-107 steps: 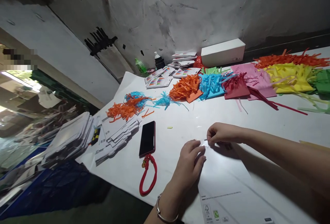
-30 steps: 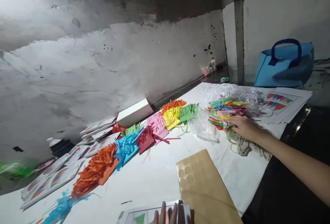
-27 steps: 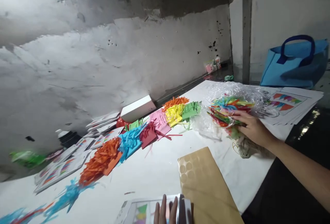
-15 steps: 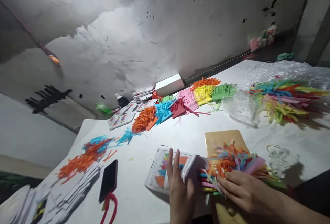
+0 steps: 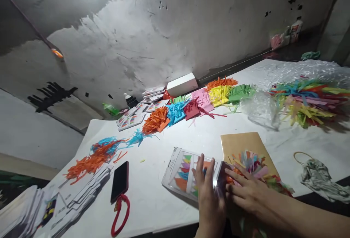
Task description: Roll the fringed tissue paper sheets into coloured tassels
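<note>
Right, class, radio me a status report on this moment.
Left hand flat on packet. Right hand pressing tassel bundle into it. Brown sheet underneath.

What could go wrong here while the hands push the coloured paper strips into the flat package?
1. The right hand presses a loose bundle of paper strips at the open end of the package; thin strips may bend, tear or catch on the edge.
2. The left hand only lies flat on the package, so it might slide on the smooth white table.
3. The bundle lies over the brown sheet; strips could drag it along or stay behind on it.
</note>
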The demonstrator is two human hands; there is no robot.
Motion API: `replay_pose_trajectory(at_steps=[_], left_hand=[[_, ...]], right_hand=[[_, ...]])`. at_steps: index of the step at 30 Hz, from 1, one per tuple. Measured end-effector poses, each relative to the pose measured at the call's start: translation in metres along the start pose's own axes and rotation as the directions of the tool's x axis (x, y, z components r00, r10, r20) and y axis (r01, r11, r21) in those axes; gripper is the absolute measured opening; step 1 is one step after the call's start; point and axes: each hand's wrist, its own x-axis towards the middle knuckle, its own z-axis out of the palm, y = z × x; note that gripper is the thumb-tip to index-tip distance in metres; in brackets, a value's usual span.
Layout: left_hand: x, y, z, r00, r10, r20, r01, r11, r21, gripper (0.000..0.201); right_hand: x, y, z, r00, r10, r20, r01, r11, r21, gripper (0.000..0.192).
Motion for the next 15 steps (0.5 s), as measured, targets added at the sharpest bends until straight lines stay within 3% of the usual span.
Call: replay_pose_trajectory(at_steps=[3, 5, 7, 9, 10, 11, 13, 15], left_hand=[[-0.001, -0.011, -0.004, 0.978, 0.116, 0.175, -0.102, 0.991, -0.084, 0.068], [0.008, -0.029, -0.023, 0.968, 0.143, 0.208, -0.132, 0.989, -0.066, 0.061], [0.022, -0.057, -0.054, 1.0, -0.02, -0.02, 0.022, 0.991, 0.129, 0.051], [0.036, -0.089, -0.086, 0.946, -0.276, -0.173, 0.313, 0.917, 0.249, 0.065], [0.04, -0.104, -0.099, 0.892, -0.418, -0.174, 0.45, 0.862, 0.235, 0.075], [0.042, -0.117, -0.109, 0.845, -0.524, -0.105, 0.534, 0.824, 0.189, 0.082], [0.04, -0.132, -0.12, 0.778, -0.628, 0.018, 0.626, 0.778, 0.053, 0.09], [0.032, -0.133, -0.125, 0.741, -0.669, 0.054, 0.67, 0.735, -0.103, 0.097]], right_hand=[[-0.004, 0.006, -0.006, 0.996, -0.002, 0.087, -0.002, 0.999, 0.035, 0.029], [-0.003, 0.007, -0.014, 0.994, -0.015, 0.104, 0.011, 0.999, 0.042, 0.033], [0.0, 0.008, -0.022, 0.994, -0.022, 0.103, 0.019, 0.999, 0.036, 0.038], [0.004, 0.009, -0.027, 0.996, -0.046, 0.074, 0.045, 0.999, 0.011, 0.035], [0.007, 0.011, -0.029, 0.996, -0.064, 0.065, 0.064, 0.998, -0.002, 0.032], [0.01, 0.012, -0.031, 0.994, -0.086, 0.065, 0.087, 0.996, -0.008, 0.028], [0.02, 0.013, -0.033, 0.987, -0.125, 0.099, 0.125, 0.992, 0.01, 0.019], [0.031, 0.012, -0.033, 0.985, -0.111, 0.136, 0.107, 0.994, 0.036, 0.012]])
